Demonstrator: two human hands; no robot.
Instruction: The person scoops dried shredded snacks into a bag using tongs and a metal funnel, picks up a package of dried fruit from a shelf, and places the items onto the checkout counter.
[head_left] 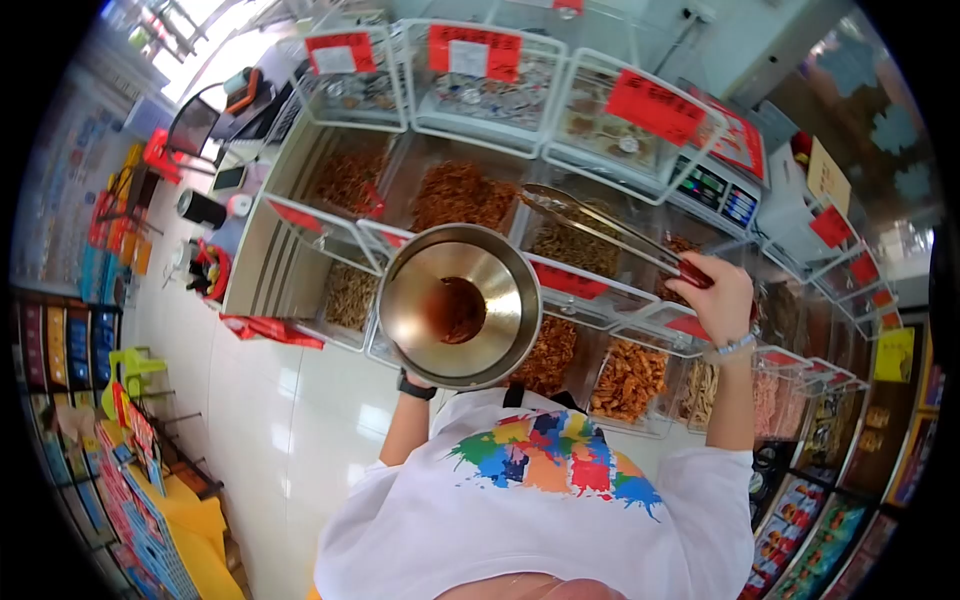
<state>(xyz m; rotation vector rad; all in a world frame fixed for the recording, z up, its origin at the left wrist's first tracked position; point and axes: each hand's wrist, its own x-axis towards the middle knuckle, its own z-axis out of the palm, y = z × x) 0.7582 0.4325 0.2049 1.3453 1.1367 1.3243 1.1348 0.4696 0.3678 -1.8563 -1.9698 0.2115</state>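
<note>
Shop interior, pale tiled floor (pixel 270 430), stocked shelves (pixel 850 440) on the right, yellow cloth (pixel 195 515) lower left. Clear-sided bins of dried food run across the front in rows, red labels (pixel 475 52) on the upper covers; scale (pixel 715 190) behind them, right of center. Left hand (pixel 420 378) has the bowl (pixel 513 300) from its near side, just in front of the shirt (pixel 560 545); fingers mostly hidden behind the metal, so exact grip unclear. Bowl is steel, held up over the near bins, opening toward the camera. Reddish-brown patch at its bottom, can't tell if food or reflection. Right hand (pixel 722 300) is closed around the red handle end of the tongs (pixel 622 230). Tongs slant up and left over the bins, visible gap between the two arms; tips are near the edge between the reddish shreds (pixel 460 197) and the greenish-brown pieces (pixel 575 248). Can't tell if the tips touch or pinch anything. Orange chunks (pixel 628 380) sit in a near-row bin, right of the bowl. Watch (pixel 416 388) on left wrist, bracelet (pixel 737 346) on right.
</note>
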